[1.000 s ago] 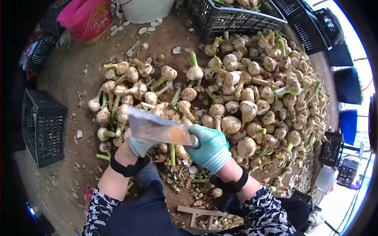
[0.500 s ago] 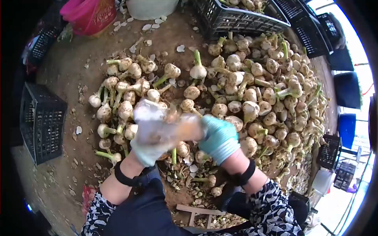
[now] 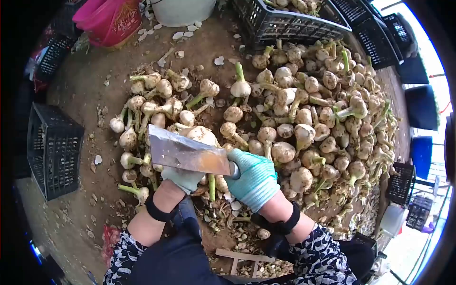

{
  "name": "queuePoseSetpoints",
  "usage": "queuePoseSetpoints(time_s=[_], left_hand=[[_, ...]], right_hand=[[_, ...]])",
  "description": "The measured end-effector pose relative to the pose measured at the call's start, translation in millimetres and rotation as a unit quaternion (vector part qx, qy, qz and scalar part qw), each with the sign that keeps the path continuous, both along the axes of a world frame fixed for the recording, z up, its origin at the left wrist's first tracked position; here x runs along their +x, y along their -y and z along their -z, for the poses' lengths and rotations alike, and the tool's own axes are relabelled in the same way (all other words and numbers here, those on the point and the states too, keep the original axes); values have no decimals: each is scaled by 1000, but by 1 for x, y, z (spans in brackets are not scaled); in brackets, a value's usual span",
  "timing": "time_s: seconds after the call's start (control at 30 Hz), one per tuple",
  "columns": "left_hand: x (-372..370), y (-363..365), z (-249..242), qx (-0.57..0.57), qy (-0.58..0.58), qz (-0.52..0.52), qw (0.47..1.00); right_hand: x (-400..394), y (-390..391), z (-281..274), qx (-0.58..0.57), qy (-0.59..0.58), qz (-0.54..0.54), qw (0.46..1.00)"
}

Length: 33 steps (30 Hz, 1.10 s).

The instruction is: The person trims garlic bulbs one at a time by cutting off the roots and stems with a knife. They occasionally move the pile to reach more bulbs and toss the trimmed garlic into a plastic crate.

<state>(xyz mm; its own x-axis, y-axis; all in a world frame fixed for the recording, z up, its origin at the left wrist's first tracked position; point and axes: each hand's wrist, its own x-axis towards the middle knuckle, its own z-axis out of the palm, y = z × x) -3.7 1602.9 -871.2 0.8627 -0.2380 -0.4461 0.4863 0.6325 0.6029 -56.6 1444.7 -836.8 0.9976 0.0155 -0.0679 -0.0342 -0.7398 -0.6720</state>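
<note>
My right hand, in a pale green knit glove, is closed round the handle of a cleaver. Its broad, stained blade points left and lies across the view above my left hand. That hand wears a whitish glove, and its fingers are hidden beneath the blade. A large garlic-like bulb shows just past the blade's far edge, in line with my left hand; I cannot tell whether the fingers grip it. Soil-marked bulbs with cut green stalks lie on the ground around both hands.
To the right spreads a big heap of bulbs. A black crate with bulbs stands at the back, another black crate at left. A pink bucket and a white bucket are at the top. A wooden frame lies near my feet.
The cleaver and hands were smeared by motion and now show sharply. My right hand has moved slightly down and left. The blade now covers most of my left hand.
</note>
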Motion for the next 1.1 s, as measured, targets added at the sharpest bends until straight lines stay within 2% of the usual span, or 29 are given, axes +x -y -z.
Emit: queuePoseSetpoints(time_s=[0.03,0.07,0.1,0.13,0.17,0.2,0.23,0.27,0.3,0.33,0.37,0.4,0.47,0.5,0.53,0.57,0.6,0.67,0.7,0.73,0.77,0.8,0.83,0.87,0.9,0.93,1.0,1.07,1.1], left_hand=[[5,-7,9,187,213,78,956],[6,-11,12,359,406,149,827],[3,-9,9,392,399,101,823],[0,-6,4,426,388,52,816],[-4,-2,-1,457,373,4,807],[5,-5,-1,402,280,46,871],[13,-9,-1,347,175,74,918],[29,-10,-8,118,33,128,984],[33,-5,-17,-3,-26,77,997],[36,0,-23,-124,-86,25,988],[40,3,-18,-136,-99,-35,985],[39,4,-16,-135,-99,-31,985],[38,2,-12,-177,-111,-65,976],[37,-4,-7,-237,-108,-44,965],[37,-10,-7,-236,-111,-44,964],[38,-13,-11,-271,-132,-41,953],[41,-13,-17,-307,-152,-36,939],[47,1,-38,-305,17,66,950],[50,8,-49,-299,106,103,943],[41,30,-70,-185,130,76,971],[40,39,-67,131,323,183,919],[41,38,-54,302,356,208,860],[43,37,-42,486,380,238,750],[44,37,-29,623,384,263,629],[53,28,-18,533,221,293,762],[56,16,27,500,194,259,803],[47,24,11,719,94,357,589],[41,41,8,724,62,488,484],[36,44,21,726,120,483,475]], right_hand=[[1,2,4,-36,-19,26,999],[3,4,11,-71,-40,51,995],[9,16,34,-40,-165,127,977],[7,34,45,-80,-197,125,969],[0,38,54,-21,-167,150,974],[-12,39,61,39,-143,170,974],[-18,28,51,160,-135,187,960],[-16,14,33,278,-113,206,931],[-16,1,18,332,-135,211,909],[-17,-12,18,309,-96,186,928],[-19,-29,14,378,-136,216,890],[-23,-44,25,381,-86,205,898],[-27,-68,40,424,-80,244,869],[-24,-76,48,444,-84,269,851],[-22,-82,57,462,-88,293,833],[-27,-84,79,387,-92,265,878],[-38,-90,91,363,-136,295,873],[-51,-82,94,449,-234,393,768],[-63,-76,102,416,-206,376,802],[-69,-66,93,446,-221,378,781],[-75,-56,97,384,-139,379,830],[-80,-45,100,317,-56,374,870],[-80,-29,94,340,-86,423,836],[-78,-15,88,361,-111,471,797],[-78,-7,89,367,-70,497,783],[-70,-4,71,404,-81,513,753],[-69,-1,72,393,-93,484,777],[-66,-8,70,415,-96,467,775],[-65,-12,71,421,-115,460,773]])
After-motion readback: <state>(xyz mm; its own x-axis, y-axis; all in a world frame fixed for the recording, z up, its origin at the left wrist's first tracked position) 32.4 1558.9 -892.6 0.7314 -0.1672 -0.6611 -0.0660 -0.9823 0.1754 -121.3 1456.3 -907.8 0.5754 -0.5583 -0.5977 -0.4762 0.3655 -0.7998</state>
